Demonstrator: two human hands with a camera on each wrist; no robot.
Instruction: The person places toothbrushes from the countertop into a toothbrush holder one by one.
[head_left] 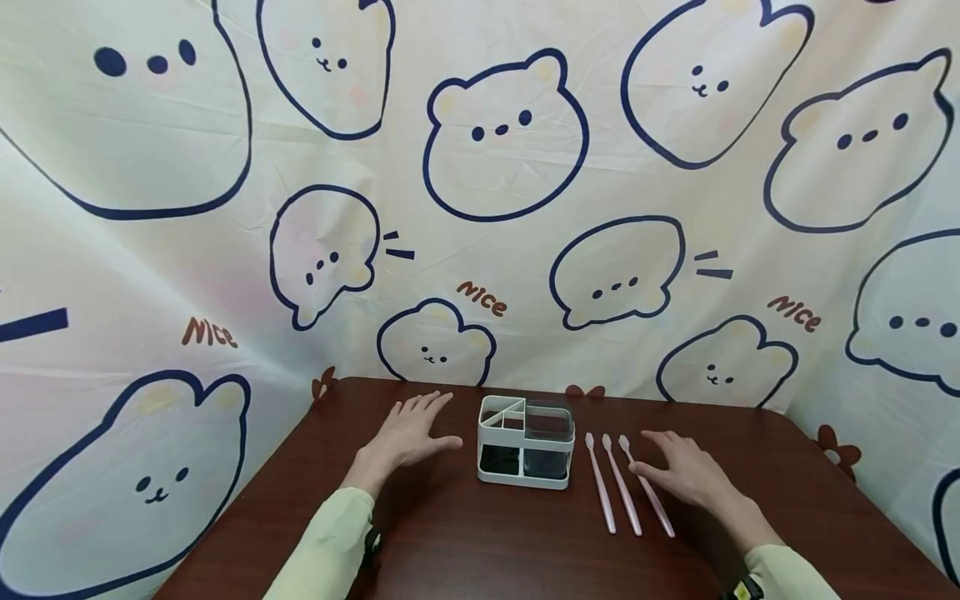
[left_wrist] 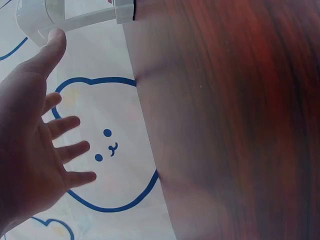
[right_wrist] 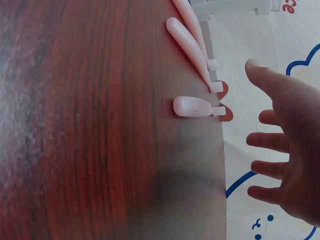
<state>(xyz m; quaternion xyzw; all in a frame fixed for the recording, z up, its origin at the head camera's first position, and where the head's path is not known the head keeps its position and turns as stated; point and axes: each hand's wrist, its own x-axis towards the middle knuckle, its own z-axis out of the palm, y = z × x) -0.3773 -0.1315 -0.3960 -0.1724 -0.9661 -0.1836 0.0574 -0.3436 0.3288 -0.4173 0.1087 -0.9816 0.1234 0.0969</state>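
A white toothbrush holder (head_left: pixel 525 482) with several compartments stands upright at the table's middle, its right part clear plastic. To its right, three pink toothbrushes (head_left: pixel 620 490) lie side by side, heads pointing to the back. My left hand (head_left: pixel 405 435) hovers left of the holder, fingers spread and holding nothing. Just right of the rightmost toothbrush is my right hand (head_left: pixel 686 471), its fingers apart and nothing in them. From the right wrist, the toothbrushes (right_wrist: pixel 192 107) show handle ends first. A corner of the holder (left_wrist: pixel 90 20) appears at the top in the left wrist view.
The dark brown wooden table (head_left: pixel 450 542) reaches back to a pale curtain (head_left: pixel 517 250) printed with blue bear outlines. Light sleeves (head_left: pixel 322 542) cover both forearms, and a dark band (head_left: pixel 746 588) sits at the right wrist.
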